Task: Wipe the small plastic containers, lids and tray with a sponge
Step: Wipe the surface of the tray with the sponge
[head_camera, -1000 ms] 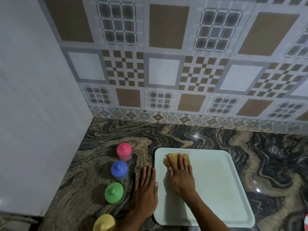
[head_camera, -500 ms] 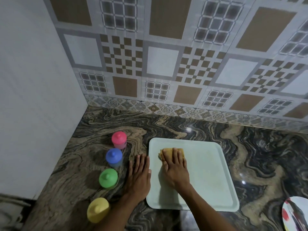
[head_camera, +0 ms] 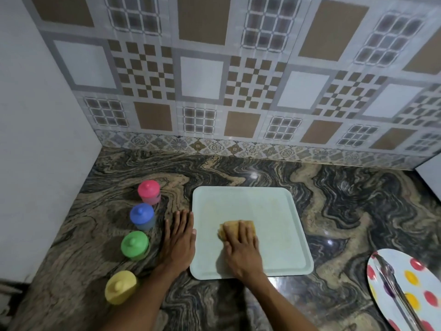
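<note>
- Step in hand: wiping of the tray. The pale square tray lies flat on the marbled countertop, near the middle of the view.
- The sponge, yellow-brown, sits on the tray floor, left of centre and toward the near half.
- The right hand lies flat on top of the sponge, fingers straight and laid over it, pressing it down, not curled round it.
- The left hand lies palm down on the countertop, fingers straight and together, its inner edge against the tray's left rim. Judged purpose: bracing the tray so it does not slide.
- Four small containers stand in a row to the left of the tray, lids on, untouched: pink-lidded container farthest, then blue-lidded container, green-lidded container, and yellow-lidded container nearest.
- A spotted plate with a metal utensil on it lies at the right edge, well apart from the work.
- Progress, as a judgement: whether the containers and lids are wiped cannot be told.
- Next move calls for: firm downward pressure and overlapping strokes toward the right half and far corners, with the left hand holding the rim steady.
</note>
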